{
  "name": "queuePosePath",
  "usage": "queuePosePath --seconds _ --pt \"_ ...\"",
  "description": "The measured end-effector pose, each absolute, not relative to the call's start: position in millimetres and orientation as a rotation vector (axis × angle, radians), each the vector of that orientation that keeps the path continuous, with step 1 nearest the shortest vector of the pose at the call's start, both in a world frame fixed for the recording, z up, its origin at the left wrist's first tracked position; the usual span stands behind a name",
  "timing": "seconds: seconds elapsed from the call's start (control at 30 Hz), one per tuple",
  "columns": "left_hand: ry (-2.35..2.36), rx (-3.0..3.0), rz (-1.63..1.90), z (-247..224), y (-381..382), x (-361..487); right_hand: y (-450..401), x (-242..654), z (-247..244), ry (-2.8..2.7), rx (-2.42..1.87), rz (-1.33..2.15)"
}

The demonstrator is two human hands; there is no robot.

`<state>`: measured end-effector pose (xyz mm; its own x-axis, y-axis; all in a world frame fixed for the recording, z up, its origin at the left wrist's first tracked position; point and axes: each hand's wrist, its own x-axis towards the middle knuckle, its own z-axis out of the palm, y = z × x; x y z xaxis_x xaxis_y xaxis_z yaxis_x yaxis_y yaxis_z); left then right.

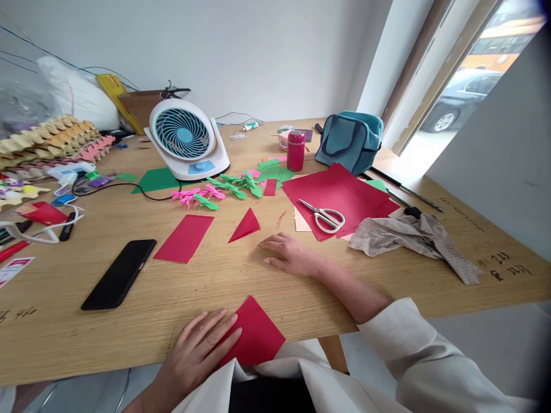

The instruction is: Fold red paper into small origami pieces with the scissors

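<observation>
A red paper square [258, 335] lies at the table's front edge, one corner pointing away from me. My left hand [204, 344] rests on its left side with the fingers spread flat. Further up, my right hand [288, 254] lies on the bare wood, fingers extended and apart, holding nothing. Just left of its fingertips is a small folded red triangle [246, 225]. A red paper rectangle [185, 238] lies left of the triangle. White-handled scissors [328, 219] sit on a stack of red sheets [353, 192] beyond my right hand.
A black phone [120, 275] lies at the left on the table [193, 287]. Behind are a white fan [185, 137], pink and green paper cutouts [235, 186], a red flask [295, 150] and a teal bag [349, 140]. A crumpled cloth [400, 235] lies right.
</observation>
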<state>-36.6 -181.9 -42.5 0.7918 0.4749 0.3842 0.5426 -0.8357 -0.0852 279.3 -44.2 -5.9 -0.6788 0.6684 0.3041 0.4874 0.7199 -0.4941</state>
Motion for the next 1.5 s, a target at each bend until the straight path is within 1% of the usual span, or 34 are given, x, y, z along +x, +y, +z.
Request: queuePosePath --seconds 0.13,0.2,0.23,0.3,0.37,0.4,0.43,0.5,0.57,0.7,0.77,0.9,1.0,1.1,1.17,1.27,1.33,1.4,1.5 --pt "-0.889 -2.876 -0.626 -25.3 -180.3 -43.1 -44.2 278.4 -9.1 -2.393 -0.860 0.608" --pt "-1.071 -2.945 -0.743 -7.8 -168.2 -40.5 -45.4 276.6 -8.6 -2.271 -0.874 0.787" --pt "-1.233 -2.962 -0.813 1.9 -159.4 -37.3 -46.0 275.4 -8.0 -2.172 -0.883 0.926" --pt "-1.768 -2.829 -1.079 19.4 -138.3 -26.2 -46.3 272.6 -7.0 -1.909 -0.862 1.248" --pt "-2.263 -2.704 -1.272 30.8 -115.7 -9.6 -45.4 270.4 -6.8 -1.616 -0.777 1.529" --pt "-2.409 -2.704 -1.429 33.7 -105.0 0.1 -44.6 269.8 -6.8 -1.485 -0.731 1.623" --pt "-2.525 -2.676 -1.658 34.8 -95.1 10.3 -43.8 269.7 -6.8 -1.373 -0.701 1.680" --pt "-2.679 -2.596 -2.087 33.1 -78.6 30.1 -42.3 270.5 -6.1 -1.247 -0.717 1.691" --pt "-2.787 -2.552 -2.286 28.0 -66.6 47.1 -41.2 271.6 -4.5 -1.240 -0.805 1.627" --pt "-2.821 -2.472 -2.557 14.9 -52.1 69.0 -38.5 270.9 -4.3 -1.273 -0.998 1.541" --pt "-2.806 -2.509 -2.597 9.3 -47.1 74.2 -37.1 269.8 -7.2 -1.254 -1.077 1.504" --pt "-2.629 -2.799 -2.419 4.7 -34.9 75.9 -36.7 269.8 -14.5 -1.260 -1.157 1.447" --pt "-2.436 -2.858 -2.364 7.1 -23.3 73.9 -37.8 271.2 -17.4 -1.350 -1.143 1.486" --pt "-2.408 -2.905 -2.260 10.8 -14.0 74.1 -38.3 273.1 -19.1 -1.458 -1.080 1.555" --pt "-2.404 -2.832 -2.298 11.9 -10.5 75.8 -38.0 274.5 -20.7 -1.513 -1.089 1.555" --pt "-2.393 -2.645 -2.515 10.3 -10.3 79.4 -37.3 274.7 -23.3 -1.539 -1.130 1.505" --pt "-2.408 -2.621 -2.622 7.6 -13.1 81.9 -37.2 272.6 -23.9 -1.506 -1.135 1.469" --pt "-2.467 -2.735 -2.612 4.4 -17.5 84.7 -37.1 269.9 -22.7 -1.451 -1.144 1.415" --pt "-2.591 -2.877 -2.457 0.4 -23.6 89.1 -34.5 271.6 -16.7 -1.409 -1.144 1.330"
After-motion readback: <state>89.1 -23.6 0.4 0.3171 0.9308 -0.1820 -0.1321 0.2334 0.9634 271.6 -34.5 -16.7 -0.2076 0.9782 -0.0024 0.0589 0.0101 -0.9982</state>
